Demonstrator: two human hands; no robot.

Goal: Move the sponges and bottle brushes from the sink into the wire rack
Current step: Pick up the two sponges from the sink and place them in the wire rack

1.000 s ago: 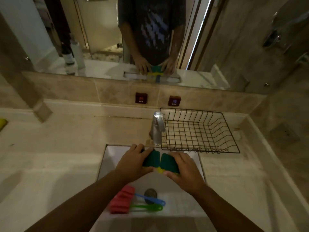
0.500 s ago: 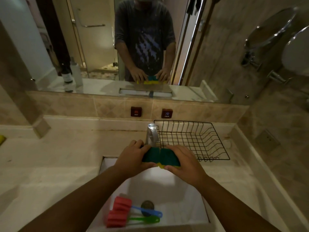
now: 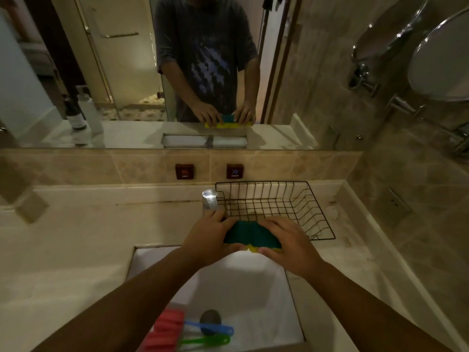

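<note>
Two green-topped yellow sponges [image 3: 251, 236] are pressed side by side between my left hand [image 3: 208, 236] and my right hand [image 3: 289, 242]. I hold them above the back edge of the white sink [image 3: 253, 283], just at the near rim of the black wire rack [image 3: 276, 207]. The rack stands on the counter to the right of the tap and has nothing in it. Two bottle brushes with red foam heads [image 3: 165, 331] lie in the sink's near left part, one with a blue handle [image 3: 213, 327], one with a green handle [image 3: 208, 341].
A chrome tap [image 3: 209, 199] stands just left of the rack, close to my left fingers. Red hot and cold buttons [image 3: 184, 171] sit on the tiled backsplash. The mirror above reflects a person and bottles [image 3: 83, 110]. The drain [image 3: 210, 318] lies beside the brushes.
Both hands have lifted the pair of sponges out of the sink and carried them forward and right, up to the rack's near rim. The brushes have not moved.
</note>
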